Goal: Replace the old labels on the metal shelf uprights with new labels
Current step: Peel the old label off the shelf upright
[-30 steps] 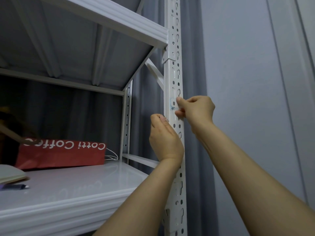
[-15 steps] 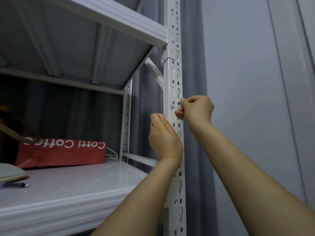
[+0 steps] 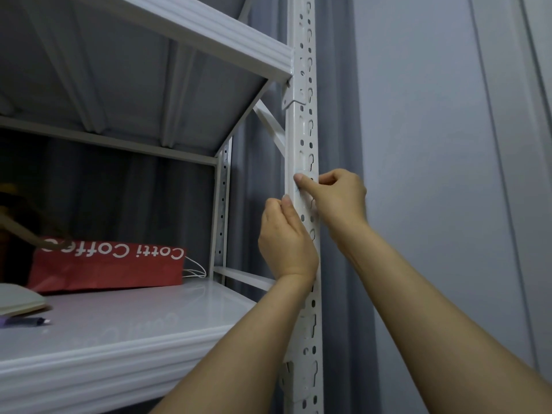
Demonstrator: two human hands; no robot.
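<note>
**Label on front upright, held at mid-frame**

Shelving unit: a white metal shelf (image 3: pixel 119 339) fills the lower left of the frame, with a second shelf (image 3: pixel 185 34) across the upper left.

A grey curtain (image 3: pixel 336 115) hangs behind the unit, and a pale wall (image 3: pixel 433 144) takes up the right side.

The perforated front upright (image 3: pixel 302 130) runs top to bottom just right of centre.

A red paper bag (image 3: pixel 110 264) lies on the lower shelf at left, and a pen (image 3: pixel 37 321) lies near the left edge.

Right hand (image 3: pixel 337 198): fingers curled, thumb and bent forefinger pinching the label against the upright's face.

Left hand (image 3: pixel 286 240): just below, back to the camera, fingers curled, thumb tip touching the upright's left edge. Whether it holds anything cannot be told.

The label (image 3: pixel 296 189) is a small pale patch with a faint blue mark, mostly covered by the right thumb.
</note>
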